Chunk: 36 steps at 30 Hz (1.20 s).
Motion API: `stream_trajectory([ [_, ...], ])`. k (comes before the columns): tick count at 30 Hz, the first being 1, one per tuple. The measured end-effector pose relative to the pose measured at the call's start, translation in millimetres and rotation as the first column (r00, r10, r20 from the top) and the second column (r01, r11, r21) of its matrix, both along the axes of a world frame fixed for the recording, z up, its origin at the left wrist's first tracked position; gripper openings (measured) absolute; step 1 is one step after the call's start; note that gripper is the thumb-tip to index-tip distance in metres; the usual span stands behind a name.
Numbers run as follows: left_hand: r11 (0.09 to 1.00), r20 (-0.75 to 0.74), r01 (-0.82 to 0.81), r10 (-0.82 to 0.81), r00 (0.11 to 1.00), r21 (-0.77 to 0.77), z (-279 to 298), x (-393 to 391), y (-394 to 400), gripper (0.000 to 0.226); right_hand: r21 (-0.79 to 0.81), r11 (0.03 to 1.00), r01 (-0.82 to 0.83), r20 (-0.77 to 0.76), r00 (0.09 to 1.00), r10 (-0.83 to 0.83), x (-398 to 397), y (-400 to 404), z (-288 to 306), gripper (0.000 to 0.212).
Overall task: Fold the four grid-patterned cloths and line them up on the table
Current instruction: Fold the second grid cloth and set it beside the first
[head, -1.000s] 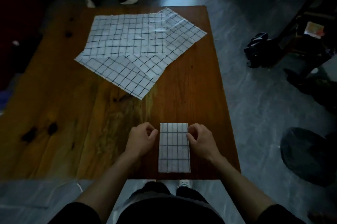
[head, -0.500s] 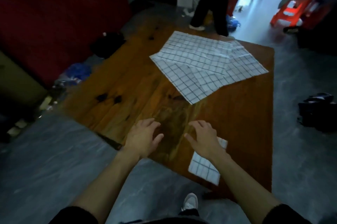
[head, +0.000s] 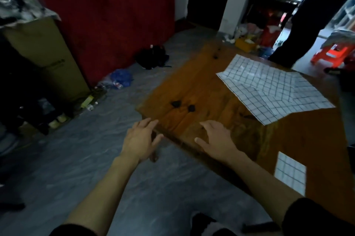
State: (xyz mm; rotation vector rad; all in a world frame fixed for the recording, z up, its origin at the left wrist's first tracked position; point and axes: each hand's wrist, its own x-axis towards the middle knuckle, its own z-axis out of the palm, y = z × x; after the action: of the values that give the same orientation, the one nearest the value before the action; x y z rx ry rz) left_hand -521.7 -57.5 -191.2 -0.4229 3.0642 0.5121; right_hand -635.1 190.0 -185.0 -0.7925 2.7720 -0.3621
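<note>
A folded white cloth with a dark grid (head: 290, 173) lies flat near the table's near edge, at the lower right of the view. Several unfolded grid cloths (head: 272, 88) overlap in a loose heap on the far right part of the wooden table (head: 192, 90). My left hand (head: 141, 138) hovers open at the table's near left corner, fingers spread, holding nothing. My right hand (head: 217, 140) is open too, palm down over the bare wood near the table edge, well left of the folded cloth.
A person in dark clothes (head: 299, 24) stands beyond the far end of the table. A cardboard box (head: 46, 57) stands by the red wall at left. A black bag (head: 151, 57) and a blue bag (head: 120, 78) lie on the grey floor. A red stool (head: 334, 53) is at far right.
Both hands let go of the folded cloth and opened. The view swung left, so the folded cloth and the heap now sit to the right of my hands.
</note>
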Motion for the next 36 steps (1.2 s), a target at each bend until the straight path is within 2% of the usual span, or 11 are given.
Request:
stream_trajectory([
  [3,0.999,-0.054,-0.049,0.049,0.997,-0.006,9,2,-38,0.06,0.032,0.997,-0.069,-0.017,0.997,0.069,1,-48,3,0.064],
  [7,0.995,-0.057,-0.1,0.1,0.993,0.001,10,-1,-80,0.06,0.041,0.991,-0.126,-0.007,0.992,0.127,-17,-113,-2,0.067],
  [13,0.987,0.028,-0.139,0.141,0.99,-0.076,2,-35,-154,0.063,-0.029,0.979,-0.199,-0.036,0.979,0.198,-67,-220,-34,0.068],
  [18,0.985,0.183,-0.109,0.132,0.974,-0.131,10,-91,-218,0.062,-0.066,0.985,-0.16,0.044,0.986,0.163,-124,-290,-42,0.065],
  [21,0.986,0.204,-0.053,0.085,0.975,-0.156,12,-137,-250,0.062,-0.072,0.987,-0.147,0.039,0.988,0.15,-161,-314,-36,0.065],
  [26,0.992,0.224,0.039,-0.011,0.975,-0.118,5,-215,-289,0.064,-0.048,0.997,-0.064,0.063,0.996,0.067,-214,-330,-30,0.069],
  [30,0.987,0.199,0.136,-0.118,0.973,-0.081,-6,-277,-332,0.063,0.006,0.998,0.064,0.044,0.997,-0.064,-251,-357,-36,0.072],
  [36,0.953,0.147,0.303,-0.299,0.943,-0.003,-14,-375,-420,0.064,-0.017,0.954,0.298,-0.018,0.954,-0.298,-301,-420,-32,0.061],
])
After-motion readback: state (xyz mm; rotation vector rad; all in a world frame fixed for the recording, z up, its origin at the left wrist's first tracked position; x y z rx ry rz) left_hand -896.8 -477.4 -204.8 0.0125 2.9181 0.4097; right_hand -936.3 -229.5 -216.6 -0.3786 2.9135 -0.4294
